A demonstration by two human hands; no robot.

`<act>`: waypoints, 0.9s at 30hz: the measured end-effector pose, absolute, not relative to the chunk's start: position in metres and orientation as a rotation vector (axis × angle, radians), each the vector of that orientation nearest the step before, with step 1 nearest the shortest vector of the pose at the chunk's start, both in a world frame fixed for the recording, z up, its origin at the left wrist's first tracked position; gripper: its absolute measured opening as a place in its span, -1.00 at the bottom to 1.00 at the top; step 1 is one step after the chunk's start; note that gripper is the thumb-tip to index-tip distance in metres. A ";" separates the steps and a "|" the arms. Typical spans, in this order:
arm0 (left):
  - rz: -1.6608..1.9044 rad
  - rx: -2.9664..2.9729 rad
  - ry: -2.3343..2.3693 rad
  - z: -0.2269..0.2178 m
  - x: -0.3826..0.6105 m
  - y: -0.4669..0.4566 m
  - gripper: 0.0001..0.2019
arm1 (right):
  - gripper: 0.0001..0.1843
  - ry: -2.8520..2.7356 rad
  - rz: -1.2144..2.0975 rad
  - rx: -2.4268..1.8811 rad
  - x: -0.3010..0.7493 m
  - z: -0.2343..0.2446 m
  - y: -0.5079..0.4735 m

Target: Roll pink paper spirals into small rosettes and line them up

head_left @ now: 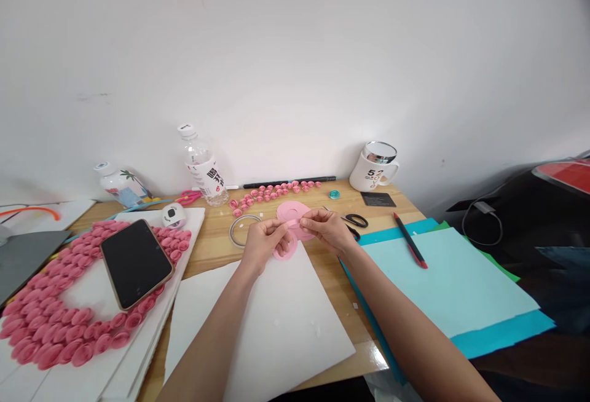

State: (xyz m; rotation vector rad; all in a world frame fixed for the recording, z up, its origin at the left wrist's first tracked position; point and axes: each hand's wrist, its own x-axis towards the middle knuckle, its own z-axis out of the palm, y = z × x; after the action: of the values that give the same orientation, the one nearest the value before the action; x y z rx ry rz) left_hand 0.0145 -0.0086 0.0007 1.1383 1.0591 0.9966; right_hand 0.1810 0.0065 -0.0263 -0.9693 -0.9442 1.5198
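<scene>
At the far edge of a white sheet [288, 328], the two hands work close together, with a short gap between their fingertips. The left hand [266, 239] has its thumb and fingers pinched on the pink paper [291, 210], and the right hand [325, 228] pinches it too, so that a narrow strip spans the gap. One round part lies just behind the fingertips; a smaller loop shows below them, near the sheet's far corner. Whether the wrists touch the table [329, 273] cannot be told.

Room is tight on both sides: a ring [232, 230] sits just beside the left hand, and the scissors [357, 220] lie by the right wrist, handles outward. Behind, rows of small pink rolls [276, 190] stop short of a black marker [290, 182] along the wall. A green coil [334, 194], a card [378, 199] and a mug [374, 169] take the far right.

Bare wood runs as a slanting lane between the white sheet and the blue sheets [507, 331], under the right forearm. A slimmer lane separates the white sheet from the left stack, where a phone [137, 264] rests on bigger pink rolls [39, 328].
</scene>
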 end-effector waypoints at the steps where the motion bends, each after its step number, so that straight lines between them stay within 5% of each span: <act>1: 0.996 1.136 1.060 0.001 0.015 -0.009 -0.80 | -0.80 -0.932 1.513 -0.971 0.181 -0.027 0.007; 27: 0.991 1.144 1.074 0.007 0.015 -0.011 -0.81 | -0.81 -0.938 1.538 -0.957 0.182 -0.028 0.007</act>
State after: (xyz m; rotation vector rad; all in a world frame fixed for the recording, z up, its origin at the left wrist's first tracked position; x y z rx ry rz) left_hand 0.0153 -0.0112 0.0068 1.1439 1.0740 0.9913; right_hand 0.1822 0.0072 -0.0277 -0.9573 -0.9384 1.5383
